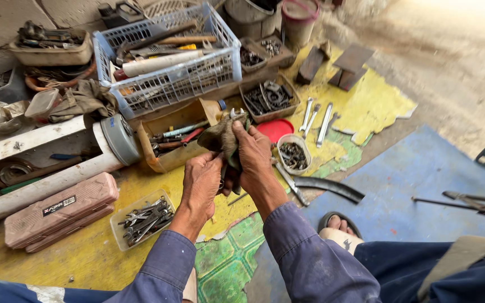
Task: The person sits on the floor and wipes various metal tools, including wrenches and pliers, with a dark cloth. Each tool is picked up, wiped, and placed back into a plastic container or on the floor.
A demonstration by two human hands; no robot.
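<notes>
My left hand [202,182] and my right hand [254,154] are together over the floor, both gripping a dirty grey-brown rag [220,136]. A metal wrench head [237,114] pokes out of the top of the rag, wrapped in the cloth. My right fingers close around the rag's upper part, and my left fingers pinch its lower part. Both sleeves are dark blue. Just behind the hands is an open cardboard box [166,160] with screwdrivers and pliers in it.
A white plastic basket [169,84] of tools stands at the back. Trays of bolts [269,98], a tub of nuts [293,152], a red lid [275,129], loose wrenches [315,116], a pink tool case [57,209] and a clear tray of spanners [144,219] lie around. My sandalled foot [338,224] rests right.
</notes>
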